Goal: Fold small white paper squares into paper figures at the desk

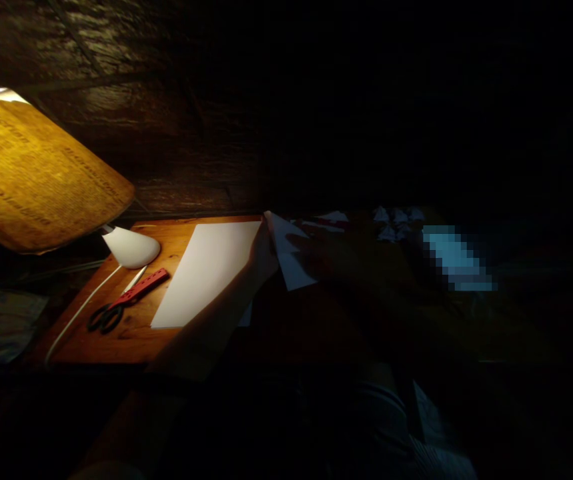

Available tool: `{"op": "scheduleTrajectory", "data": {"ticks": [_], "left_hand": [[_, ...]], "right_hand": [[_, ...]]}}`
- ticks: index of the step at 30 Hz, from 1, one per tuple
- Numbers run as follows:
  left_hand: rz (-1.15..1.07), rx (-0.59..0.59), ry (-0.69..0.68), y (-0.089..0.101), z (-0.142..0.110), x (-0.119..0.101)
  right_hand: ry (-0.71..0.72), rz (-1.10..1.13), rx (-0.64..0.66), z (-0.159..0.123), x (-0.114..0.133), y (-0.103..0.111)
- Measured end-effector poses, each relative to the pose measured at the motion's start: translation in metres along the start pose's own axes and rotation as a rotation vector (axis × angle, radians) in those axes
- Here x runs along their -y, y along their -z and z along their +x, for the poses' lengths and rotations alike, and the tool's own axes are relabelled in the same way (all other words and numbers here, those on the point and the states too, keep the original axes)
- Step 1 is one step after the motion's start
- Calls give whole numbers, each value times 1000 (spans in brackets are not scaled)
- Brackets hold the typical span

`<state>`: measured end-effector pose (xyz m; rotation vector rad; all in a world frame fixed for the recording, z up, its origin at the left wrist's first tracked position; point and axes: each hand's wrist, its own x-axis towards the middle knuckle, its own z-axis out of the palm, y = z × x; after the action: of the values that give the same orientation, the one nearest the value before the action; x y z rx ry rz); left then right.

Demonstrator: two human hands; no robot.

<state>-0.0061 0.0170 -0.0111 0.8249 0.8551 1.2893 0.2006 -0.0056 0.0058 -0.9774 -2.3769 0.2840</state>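
Observation:
A sheet of white paper [290,267], folded to a point at its top, is held up off the wooden table. My left hand [265,252] grips its left edge, with the fingers mostly hidden behind it. Across the paper's right side lies my right hand [319,252], dim in shadow, its fingers stretched out and apart against the surface. Beneath my left forearm rests a stack of plain white paper [211,267].
On the left stand a lit lamp with a printed shade [41,173] and a white base [133,248]. Black-handled scissors [106,319] lie beside a red strip [146,285]. Several small folded paper shapes [391,223] sit at the back right, near a bright pixelated screen [459,259].

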Motion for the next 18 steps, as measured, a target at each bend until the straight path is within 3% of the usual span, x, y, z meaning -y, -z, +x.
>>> {"op": "scheduleTrajectory", "data": {"ticks": [5,8,12,15,18], "left_hand": [[-81,-7,78,8,8,7],[-101,-22,61,9,9,11],[-51,29,-11,2,2,14],[-4,113,5,-2,-3,16],[63,123,-8,-1,-3,17]], "right_hand": [[49,142,22,1,5,-4],[46,195,-115,0,-6,-11],[-88,214,-289,0,-23,-20],[-155,253,-242,0,-29,-20],[-199,296,-140,0,-30,-16]]}}
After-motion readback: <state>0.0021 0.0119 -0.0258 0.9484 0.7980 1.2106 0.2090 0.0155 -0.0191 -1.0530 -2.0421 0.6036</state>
